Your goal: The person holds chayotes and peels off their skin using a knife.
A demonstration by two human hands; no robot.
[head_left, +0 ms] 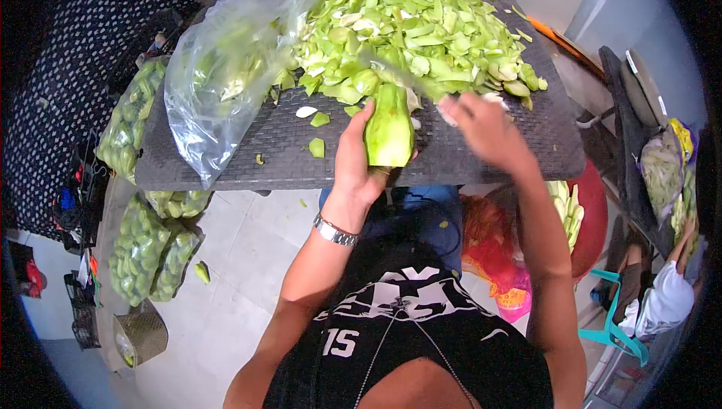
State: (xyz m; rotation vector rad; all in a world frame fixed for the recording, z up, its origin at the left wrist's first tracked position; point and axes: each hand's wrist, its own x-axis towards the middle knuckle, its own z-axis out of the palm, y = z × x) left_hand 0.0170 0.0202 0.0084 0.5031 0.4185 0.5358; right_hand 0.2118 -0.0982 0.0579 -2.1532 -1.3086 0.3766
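Note:
A pale green peeled vegetable (389, 131) stands upright over the near edge of the dark woven table (286, 161), held in my left hand (356, 155). My right hand (481, 127) is closed on the handle of a knife (398, 74), whose blade is blurred by motion and lies across the vegetable's upper end. Behind the vegetable spreads a large heap of green peelings and slices (421, 29). A few loose scraps (317, 147) lie to the left of my left hand.
On the table's left rests a clear plastic bag (218, 86) with green pieces. Filled bags (139, 247) and a basket (143, 334) stand at lower left. A red tub (590, 217) holds cut pieces below the table's right end. Another person (665, 300) is at far right, near a teal stool (613, 330).

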